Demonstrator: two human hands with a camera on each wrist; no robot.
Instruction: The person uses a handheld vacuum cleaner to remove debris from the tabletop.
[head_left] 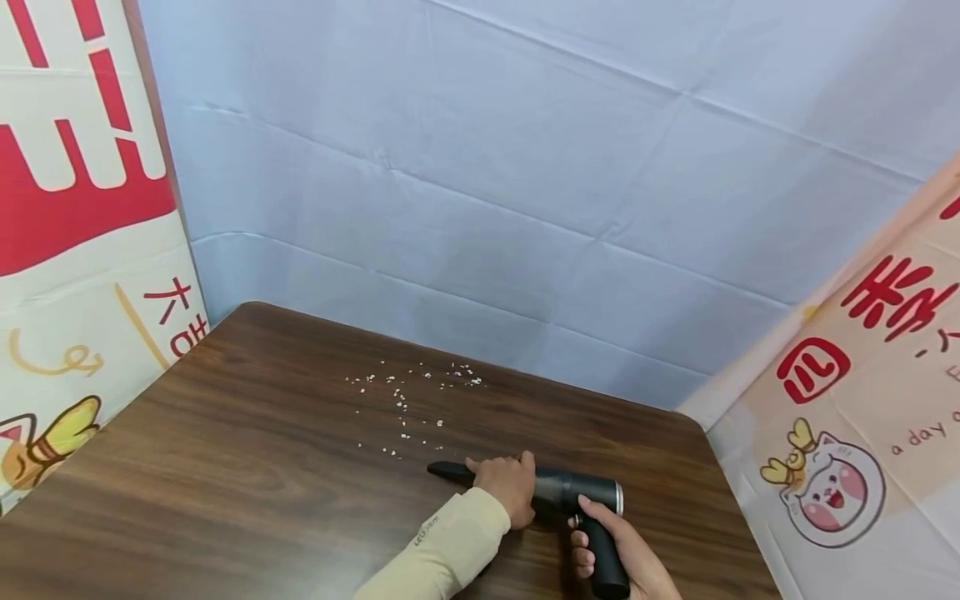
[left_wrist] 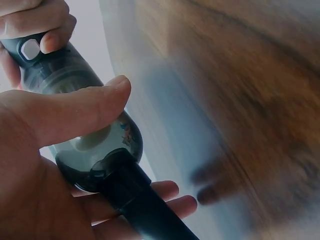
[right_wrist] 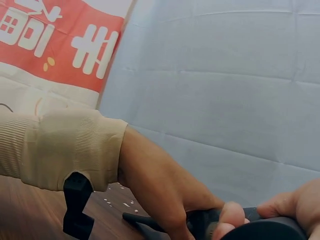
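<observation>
A black handheld vacuum cleaner (head_left: 551, 487) with a see-through dust cup (left_wrist: 95, 135) and a narrow crevice nozzle (head_left: 448, 472) is held above the brown wooden table. My right hand (head_left: 618, 546) grips its handle, thumb near the body's rear. Around the front of the body my left hand (head_left: 506, 487) is wrapped; in the left wrist view its thumb lies over the dust cup and its fingers pass beneath. The nozzle points left, its tip just short of scattered white bits (head_left: 401, 404) on the table.
The wooden table (head_left: 262, 433) has rounded far corners. A pale blue cloth (head_left: 487, 167) hangs behind it. Printed cloths with red characters stand at the left (head_left: 82, 233) and right (head_left: 855, 417).
</observation>
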